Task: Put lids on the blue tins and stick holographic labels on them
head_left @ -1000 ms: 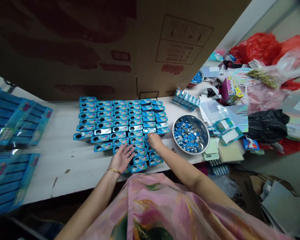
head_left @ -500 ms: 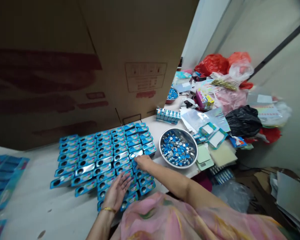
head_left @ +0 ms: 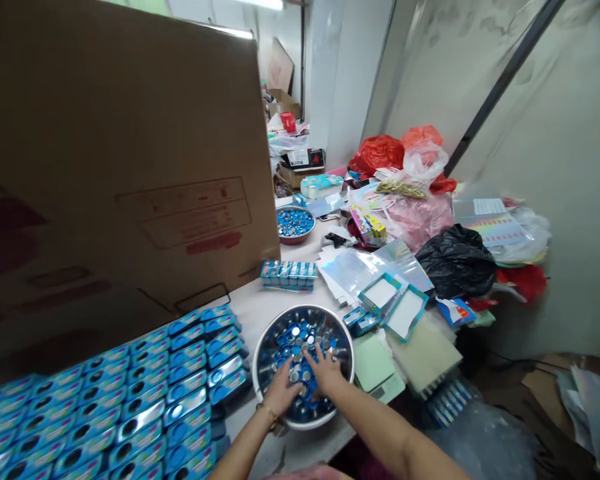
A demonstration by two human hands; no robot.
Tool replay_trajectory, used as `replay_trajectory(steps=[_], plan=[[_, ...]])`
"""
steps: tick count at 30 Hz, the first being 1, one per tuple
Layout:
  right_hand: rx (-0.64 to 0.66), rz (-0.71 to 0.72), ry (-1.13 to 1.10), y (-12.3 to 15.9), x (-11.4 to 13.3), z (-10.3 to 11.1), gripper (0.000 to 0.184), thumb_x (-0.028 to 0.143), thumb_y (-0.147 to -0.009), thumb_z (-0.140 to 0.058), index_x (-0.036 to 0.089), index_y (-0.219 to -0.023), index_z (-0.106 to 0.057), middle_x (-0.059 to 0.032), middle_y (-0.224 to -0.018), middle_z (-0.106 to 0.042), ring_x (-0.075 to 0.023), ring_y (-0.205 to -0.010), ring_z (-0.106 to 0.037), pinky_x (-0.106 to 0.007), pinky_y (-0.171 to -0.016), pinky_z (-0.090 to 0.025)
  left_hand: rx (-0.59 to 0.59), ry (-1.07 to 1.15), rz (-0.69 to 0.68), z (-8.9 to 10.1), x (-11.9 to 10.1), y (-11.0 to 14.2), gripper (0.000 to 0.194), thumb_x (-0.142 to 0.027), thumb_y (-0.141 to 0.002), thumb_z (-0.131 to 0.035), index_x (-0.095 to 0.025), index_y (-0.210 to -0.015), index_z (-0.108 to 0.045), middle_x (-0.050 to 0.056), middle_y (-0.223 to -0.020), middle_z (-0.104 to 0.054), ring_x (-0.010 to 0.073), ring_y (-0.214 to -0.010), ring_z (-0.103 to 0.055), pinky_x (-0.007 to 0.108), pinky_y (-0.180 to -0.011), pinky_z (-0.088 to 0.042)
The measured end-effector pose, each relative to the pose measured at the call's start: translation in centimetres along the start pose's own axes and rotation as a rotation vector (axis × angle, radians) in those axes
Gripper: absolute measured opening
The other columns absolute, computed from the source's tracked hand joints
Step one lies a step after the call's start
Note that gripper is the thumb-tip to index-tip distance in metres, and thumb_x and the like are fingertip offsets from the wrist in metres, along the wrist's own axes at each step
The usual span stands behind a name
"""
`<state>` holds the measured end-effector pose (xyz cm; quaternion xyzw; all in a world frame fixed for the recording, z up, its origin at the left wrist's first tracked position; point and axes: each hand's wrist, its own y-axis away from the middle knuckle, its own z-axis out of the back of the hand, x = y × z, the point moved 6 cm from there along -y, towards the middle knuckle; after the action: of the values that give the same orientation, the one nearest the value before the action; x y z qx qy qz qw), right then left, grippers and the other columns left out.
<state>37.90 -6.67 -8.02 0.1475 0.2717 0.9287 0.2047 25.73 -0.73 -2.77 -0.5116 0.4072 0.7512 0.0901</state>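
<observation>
A steel bowl [head_left: 349, 337] holds a heap of small round blue and silver discs [head_left: 296, 331]. Both hands reach into it. My left hand [head_left: 281, 390] lies over the discs at the bowl's near left, thumb and fingers apart. On the right side, my right hand [head_left: 327, 373] rests on the heap with its fingers spread. Whether any disc sits under the fingertips is hidden. Left of the bowl stand rows of small blue boxes [head_left: 139, 421], many with a round dark opening in the top.
A tall cardboard carton [head_left: 130, 153] blocks the back left. Behind the bowl lies a wrapped pack of blue boxes [head_left: 289, 275]. A second bowl of discs [head_left: 295, 239] stands farther back. To the right are a pale green scale [head_left: 375, 363], card frames [head_left: 405, 313] and a black bag [head_left: 457, 263].
Both hands have moved right from the rows of blue boxes into the steel bowl. The view has turned right, showing more of the room behind the carton.
</observation>
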Motion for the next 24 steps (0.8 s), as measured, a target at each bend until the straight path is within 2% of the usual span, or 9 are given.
replay_trajectory(steps=[2,4,6,9,12,16,18,21,24], plan=[[-0.017,0.086,-0.012,-0.4,-0.3,-0.2,0.111,0.017,-0.044,-0.076,0.039,-0.134,-0.015,-0.0099,-0.143,-0.013,-0.0388,-0.125,-0.019,-0.058,-0.088,-0.031,-0.061,-0.321,0.027,-1.2,0.7,-2.4,0.083,-0.007,-0.03,-0.071,-0.019,-0.109,-0.049,0.018,-0.136,-0.031,0.0365,-0.129,-0.014,0.05,-0.102,-0.014],[0.015,0.115,0.005,-0.8,-0.9,-0.4,0.106,0.015,-0.044,-0.075,0.038,-0.132,-0.021,-0.0087,-0.142,-0.018,-0.0387,-0.125,-0.02,-0.057,-0.087,-0.034,-0.108,-0.541,0.092,-1.8,2.2,-3.9,0.095,-0.001,-0.025,-0.067,-0.02,-0.115,-0.045,0.019,-0.14,-0.021,0.0433,-0.128,-0.006,0.06,-0.096,-0.011],[0.042,0.104,0.026,-1.2,-1.5,-0.7,0.106,0.013,-0.042,-0.075,0.038,-0.132,-0.024,-0.0078,-0.142,-0.02,-0.0405,-0.124,-0.021,-0.058,-0.086,-0.035,-0.132,-0.634,0.095,-2.2,3.5,-4.8,0.095,0.001,-0.028,-0.065,-0.018,-0.118,-0.041,0.022,-0.138,-0.022,0.0444,-0.126,-0.013,0.06,-0.095,-0.014],[-0.014,0.087,-0.041,-1.5,-1.4,-0.8,0.09,0.007,-0.053,-0.066,0.035,-0.13,-0.029,-0.0074,-0.14,-0.025,-0.0368,-0.12,-0.031,-0.051,-0.085,-0.041,-0.192,-0.578,0.044,-2.5,4.4,-5.5,0.076,-0.002,-0.041,-0.06,-0.012,-0.115,-0.043,0.024,-0.128,-0.035,0.037,-0.12,-0.032,0.047,-0.097,-0.023],[-0.065,0.088,-0.195,-1.4,-1.3,-0.3,0.071,0.002,-0.058,-0.056,0.027,-0.124,-0.04,-0.0097,-0.133,-0.035,-0.0309,-0.113,-0.044,-0.04,-0.084,-0.044,-0.238,-0.366,0.059,-2.8,4.4,-5.9,0.055,-0.003,-0.048,-0.056,-0.017,-0.101,-0.05,0.014,-0.111,-0.051,0.0308,-0.109,-0.046,0.039,-0.091,-0.034],[-0.095,0.195,-0.394,-0.7,-1.4,2.4,0.05,0.008,-0.061,-0.053,0.022,-0.109,-0.051,-0.0079,-0.114,-0.05,-0.0232,-0.098,-0.055,-0.032,-0.082,-0.043,-0.121,0.135,0.179,-3.7,3.6,-5.5,0.045,-0.005,-0.05,-0.058,-0.024,-0.091,-0.051,0.0,-0.074,-0.059,0.0221,-0.076,-0.058,0.033,-0.068,-0.045],[-0.118,0.273,-0.425,-0.3,-1.1,4.2,0.042,0.01,-0.064,-0.05,0.021,-0.105,-0.053,-0.0061,-0.108,-0.052,-0.0209,-0.098,-0.054,-0.03,-0.082,-0.042,-0.063,0.449,0.214,-4.0,2.9,-4.7,0.047,-0.004,-0.051,-0.057,-0.024,-0.093,-0.051,-0.002,-0.07,-0.058,0.0164,-0.066,-0.057,0.028,-0.063,-0.045],[-0.162,0.345,-0.439,0.7,0.0,6.3,0.043,0.009,-0.066,-0.047,0.023,-0.106,-0.052,-0.0047,-0.109,-0.051,-0.0189,-0.099,-0.053,-0.028,-0.082,-0.041,-0.006,0.864,0.244,-4.1,1.5,-3.6,0.039,-0.007,-0.057,-0.058,-0.023,-0.092,-0.053,0.0,-0.077,-0.061,0.0127,-0.068,-0.059,0.026,-0.065,-0.046],[-0.201,0.398,-0.423,1.8,1.5,7.4,0.041,0.01,-0.07,-0.045,0.024,-0.108,-0.051,-0.0047,-0.11,-0.05,-0.0189,-0.099,-0.052,-0.03,-0.082,-0.041,-0.031,1.077,0.285,-4.3,0.7,-3.3,0.02,-0.021,-0.067,-0.059,-0.02,-0.086,-0.055,0.001,-0.075,-0.062,0.0133,-0.063,-0.059,0.027,-0.059,-0.048]])
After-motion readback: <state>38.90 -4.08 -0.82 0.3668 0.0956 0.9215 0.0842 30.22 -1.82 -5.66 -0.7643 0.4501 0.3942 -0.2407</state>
